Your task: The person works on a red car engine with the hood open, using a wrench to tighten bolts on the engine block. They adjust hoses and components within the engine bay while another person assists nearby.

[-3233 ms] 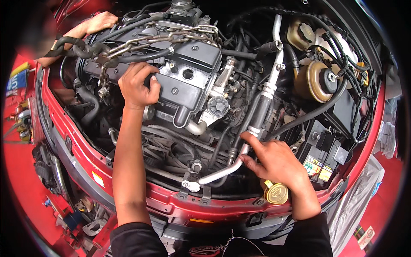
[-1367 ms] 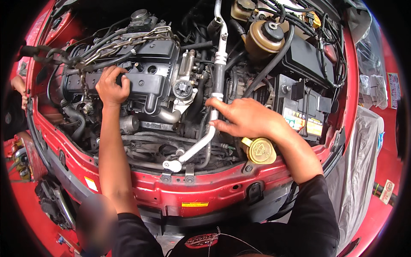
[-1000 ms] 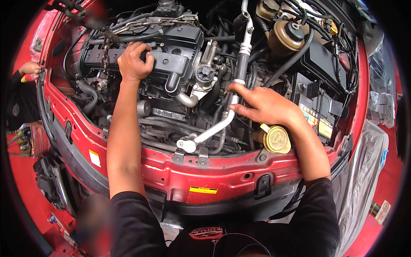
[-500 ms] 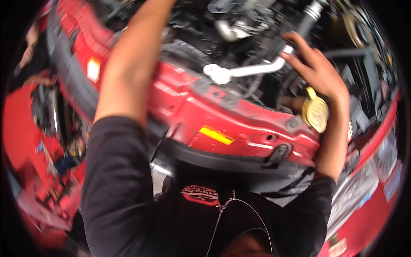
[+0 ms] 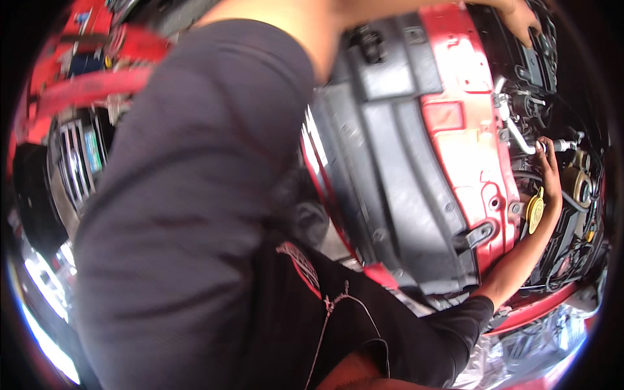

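My right hand (image 5: 550, 170) reaches over the car's red front panel into the engine bay. Its fingers close around a bent silver metal pipe (image 5: 519, 135) near where it joins a hose fitting. A round yellow cap with a tab (image 5: 535, 213) sits beside my right wrist. At the top of the picture, my left arm bends at the elbow and stretches across to the far part of the bay. There my left hand (image 5: 518, 21) lies by black engine parts (image 5: 537, 65), its fingers angled down and partly hidden. What it touches, if anything, does not show clearly.
The red front crossmember (image 5: 455, 149) and a broad black plastic cover (image 5: 390, 156) lie between me and the engine. Clear plastic sheeting (image 5: 513, 351) covers the near fender. Behind my left side are another vehicle's grille (image 5: 79, 159) and red metal parts (image 5: 91, 88).
My view has turned and tilted, so the car's front now runs up and down in the picture. My left hand has come into view; my right hand stays at the pipe.
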Available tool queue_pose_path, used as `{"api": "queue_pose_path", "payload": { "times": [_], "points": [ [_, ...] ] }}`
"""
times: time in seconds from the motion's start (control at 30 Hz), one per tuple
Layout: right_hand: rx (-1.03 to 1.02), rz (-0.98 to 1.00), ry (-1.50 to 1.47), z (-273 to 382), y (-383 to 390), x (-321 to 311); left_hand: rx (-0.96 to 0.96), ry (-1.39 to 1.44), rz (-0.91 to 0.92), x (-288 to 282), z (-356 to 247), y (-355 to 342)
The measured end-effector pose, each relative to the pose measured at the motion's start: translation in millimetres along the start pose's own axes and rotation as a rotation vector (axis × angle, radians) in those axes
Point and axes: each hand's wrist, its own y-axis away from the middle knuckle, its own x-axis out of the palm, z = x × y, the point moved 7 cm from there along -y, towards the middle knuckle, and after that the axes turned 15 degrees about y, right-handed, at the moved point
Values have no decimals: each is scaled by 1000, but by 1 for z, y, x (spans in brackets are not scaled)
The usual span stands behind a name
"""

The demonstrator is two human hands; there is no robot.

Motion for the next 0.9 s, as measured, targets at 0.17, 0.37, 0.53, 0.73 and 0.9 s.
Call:
{"api": "queue_pose_path", "payload": {
  "times": [0.17,0.37,0.53,0.73,0.9],
  "points": [
    [-48,-3,36,-27,-7,1,127,79,-210,-77,-66,193],
    [129,-77,-365,29,85,-51,-258,-17,-647,-117,-68,506],
    [-198,-738,-98,87,197,-72,-571,99,-930,-42,-71,673],
    [-249,-986,323,128,249,63,-780,300,-1038,65,-68,735],
    [18,-1020,119,78,266,124,-682,312,-694,82,-98,633]
  ]
}}
